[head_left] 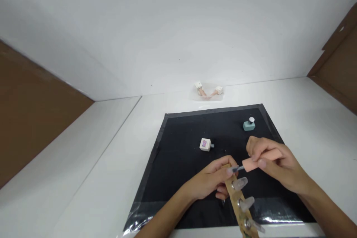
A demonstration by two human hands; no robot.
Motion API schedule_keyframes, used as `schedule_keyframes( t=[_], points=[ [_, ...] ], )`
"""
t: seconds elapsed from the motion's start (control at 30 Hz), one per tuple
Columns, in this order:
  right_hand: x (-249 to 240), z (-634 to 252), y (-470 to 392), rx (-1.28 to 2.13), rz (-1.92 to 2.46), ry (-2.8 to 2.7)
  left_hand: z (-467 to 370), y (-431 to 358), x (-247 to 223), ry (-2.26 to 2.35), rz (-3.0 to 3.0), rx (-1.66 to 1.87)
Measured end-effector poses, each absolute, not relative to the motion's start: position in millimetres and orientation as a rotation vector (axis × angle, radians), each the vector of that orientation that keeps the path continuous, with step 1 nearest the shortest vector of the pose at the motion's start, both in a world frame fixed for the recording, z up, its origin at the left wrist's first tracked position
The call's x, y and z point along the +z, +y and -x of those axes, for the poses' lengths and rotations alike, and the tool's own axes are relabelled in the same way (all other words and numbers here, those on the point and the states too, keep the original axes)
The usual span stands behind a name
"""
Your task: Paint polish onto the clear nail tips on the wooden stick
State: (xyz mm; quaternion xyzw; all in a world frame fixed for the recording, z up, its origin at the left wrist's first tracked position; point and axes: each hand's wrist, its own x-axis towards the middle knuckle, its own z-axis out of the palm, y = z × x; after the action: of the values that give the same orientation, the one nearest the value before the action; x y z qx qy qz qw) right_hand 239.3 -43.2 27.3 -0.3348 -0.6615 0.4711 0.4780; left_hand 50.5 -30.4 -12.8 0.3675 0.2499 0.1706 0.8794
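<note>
My left hand (210,180) is closed around the upper end of a tan strip (235,199). Several clear false nails (246,203) stick out from its right side, one below another. Between the fingers of my right hand (279,165) is a long peach-coloured cap (262,160) with a dark brush (238,169). The brush points left and its tip meets the topmost nail, beside my left thumb. A white bottle (205,144) with a purple picture and an uncapped neck lies on the black mat, above my left hand.
The black mat (178,137) covers the middle of the white table (111,167). A teal bottle (249,125) with a silvery round top is at its upper right. Behind the mat, a translucent tray (212,97) holds more white bottles with peach caps.
</note>
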Motion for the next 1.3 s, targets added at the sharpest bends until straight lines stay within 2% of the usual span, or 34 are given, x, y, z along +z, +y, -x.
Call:
schedule_keyframes(
  t=[0.47,0.77,1.3],
  points=[
    [30.2,-238.2,-43.6,1.028,0.997,-1.666,-50.3,-31.2,-13.0,0.536,-0.776,0.354],
    [27.8,-240.3,-42.7,1.064,0.792,-1.693,-49.7,-29.4,-9.5,0.498,-0.749,0.376],
    [30.9,-238.5,-40.0,0.746,0.678,-1.857,-48.6,-28.2,-15.2,0.499,-0.704,0.386]
  ],
)
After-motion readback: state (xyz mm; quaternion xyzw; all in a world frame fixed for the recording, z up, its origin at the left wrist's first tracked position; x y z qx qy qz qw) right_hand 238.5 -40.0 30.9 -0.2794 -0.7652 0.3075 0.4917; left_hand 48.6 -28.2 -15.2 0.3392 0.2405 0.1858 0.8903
